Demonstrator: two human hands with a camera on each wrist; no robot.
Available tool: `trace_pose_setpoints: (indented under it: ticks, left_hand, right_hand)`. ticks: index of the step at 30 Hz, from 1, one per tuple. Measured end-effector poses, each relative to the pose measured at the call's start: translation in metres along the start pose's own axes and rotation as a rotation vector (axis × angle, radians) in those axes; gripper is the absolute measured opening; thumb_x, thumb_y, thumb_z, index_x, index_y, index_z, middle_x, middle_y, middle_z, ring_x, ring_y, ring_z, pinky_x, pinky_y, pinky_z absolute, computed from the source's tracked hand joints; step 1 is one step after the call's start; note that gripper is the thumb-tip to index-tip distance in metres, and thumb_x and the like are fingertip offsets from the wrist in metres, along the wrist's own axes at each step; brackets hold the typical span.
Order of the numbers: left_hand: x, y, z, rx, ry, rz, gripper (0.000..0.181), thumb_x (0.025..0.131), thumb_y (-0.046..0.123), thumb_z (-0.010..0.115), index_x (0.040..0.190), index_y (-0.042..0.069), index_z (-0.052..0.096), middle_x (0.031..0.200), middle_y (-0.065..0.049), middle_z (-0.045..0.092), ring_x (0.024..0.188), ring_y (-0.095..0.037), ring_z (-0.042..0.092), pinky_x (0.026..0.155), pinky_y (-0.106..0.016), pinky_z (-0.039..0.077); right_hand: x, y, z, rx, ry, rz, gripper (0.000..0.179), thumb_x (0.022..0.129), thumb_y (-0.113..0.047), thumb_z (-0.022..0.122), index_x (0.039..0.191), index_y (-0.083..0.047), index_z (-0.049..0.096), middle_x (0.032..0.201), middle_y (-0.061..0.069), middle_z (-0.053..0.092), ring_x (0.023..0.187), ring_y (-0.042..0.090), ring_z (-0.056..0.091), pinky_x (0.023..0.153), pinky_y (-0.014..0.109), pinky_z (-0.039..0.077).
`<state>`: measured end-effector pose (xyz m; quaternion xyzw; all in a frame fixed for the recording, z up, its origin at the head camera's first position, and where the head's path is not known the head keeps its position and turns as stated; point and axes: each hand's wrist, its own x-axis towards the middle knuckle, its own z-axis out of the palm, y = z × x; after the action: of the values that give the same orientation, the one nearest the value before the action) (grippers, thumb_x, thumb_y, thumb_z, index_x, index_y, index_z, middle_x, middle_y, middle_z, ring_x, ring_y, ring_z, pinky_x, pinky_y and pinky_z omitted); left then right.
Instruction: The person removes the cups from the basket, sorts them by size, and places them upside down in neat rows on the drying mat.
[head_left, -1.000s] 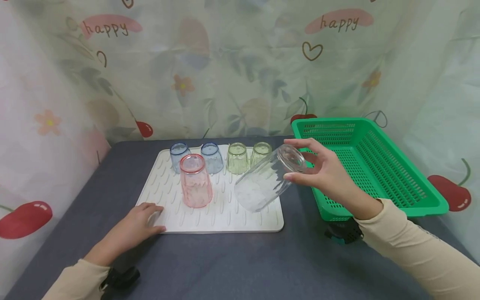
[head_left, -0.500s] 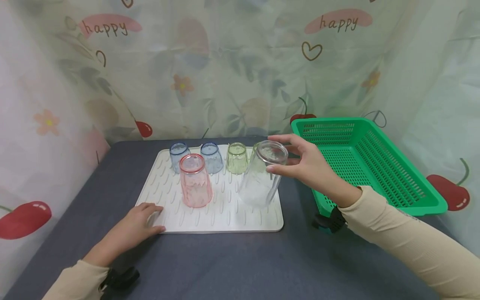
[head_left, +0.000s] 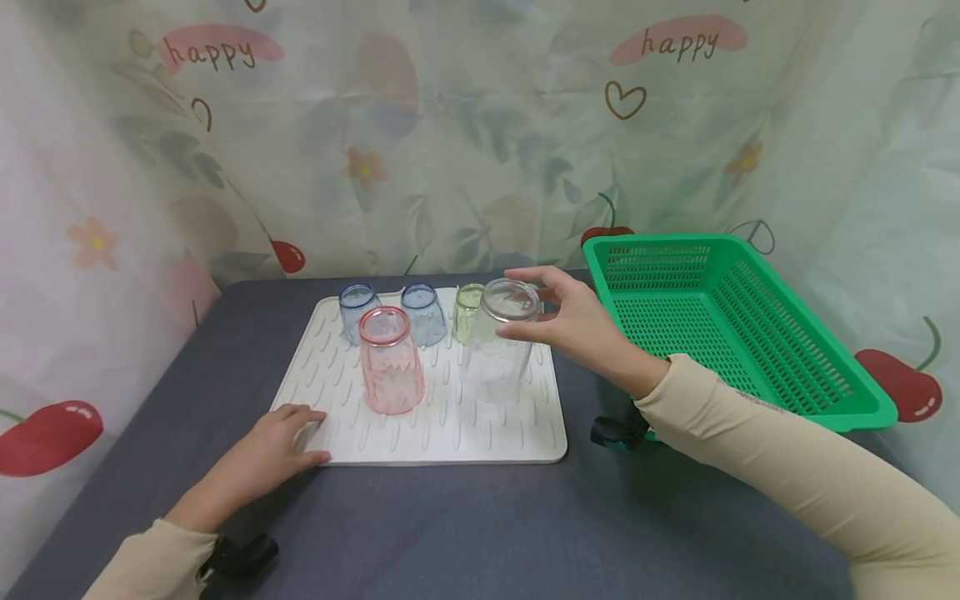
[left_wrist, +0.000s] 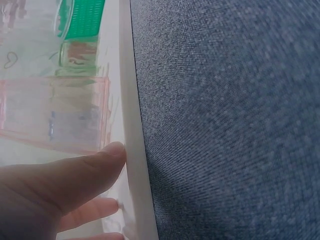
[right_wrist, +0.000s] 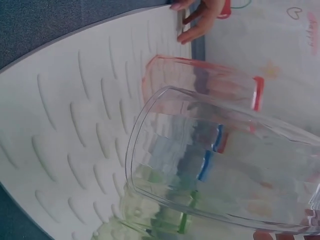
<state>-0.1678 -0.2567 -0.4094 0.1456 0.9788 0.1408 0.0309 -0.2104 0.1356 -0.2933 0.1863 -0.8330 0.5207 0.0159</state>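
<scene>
My right hand holds a large clear glass upside down, thumb and fingers around its base end at the top. Its mouth points down over the white ridged mat; whether the rim touches the mat I cannot tell. To its left stands an upturned pink glass. Behind are two small blue glasses and a green glass; a second green one is hidden behind the clear glass in the head view. My left hand rests at the mat's front left corner, fingers extended on it.
A green slotted basket stands at the right, beyond my right forearm. The mat lies on a dark grey cloth-covered table. A printed curtain hangs behind and at both sides.
My right hand has carried the clear glass left over the mat and turned it from a strong tilt to nearly upright, mouth down. My left hand has stayed in place.
</scene>
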Motion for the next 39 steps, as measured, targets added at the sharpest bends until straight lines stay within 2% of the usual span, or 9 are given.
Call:
trace_pose_setpoints:
  ticks: [7,16,39]
  left_hand:
    - [0.000,0.000,0.000,-0.002,-0.007,-0.005,0.058,0.077,0.031,0.080,0.120,-0.004,0.061,0.119,-0.028,0.057,0.112,-0.044,0.054,0.095,-0.058,0.045]
    - [0.001,0.002,-0.002,0.002,-0.028,-0.026,0.060,0.078,0.033,0.080,0.122,-0.003,0.061,0.122,-0.029,0.055,0.114,-0.045,0.052,0.096,-0.059,0.043]
    - [0.000,0.002,-0.002,-0.003,-0.045,-0.040,0.061,0.079,0.035,0.079,0.123,-0.003,0.060,0.123,-0.028,0.055,0.115,-0.045,0.052,0.096,-0.059,0.043]
  right_hand:
    - [0.009,0.007,0.018,-0.080,-0.002,0.041,0.066,0.075,-0.030,0.084,0.133,-0.022,0.055,0.139,-0.004,0.050,0.120,0.023,0.053,0.086,0.039,0.056]
    - [0.015,0.017,0.035,-0.096,-0.030,0.081,0.067,0.074,-0.030,0.085,0.133,-0.019,0.055,0.138,-0.005,0.050,0.126,0.025,0.050,0.089,0.039,0.055]
    - [0.020,0.026,0.049,-0.111,-0.037,0.089,0.068,0.075,-0.029,0.085,0.135,-0.019,0.054,0.139,-0.001,0.051,0.128,0.029,0.050,0.089,0.043,0.055]
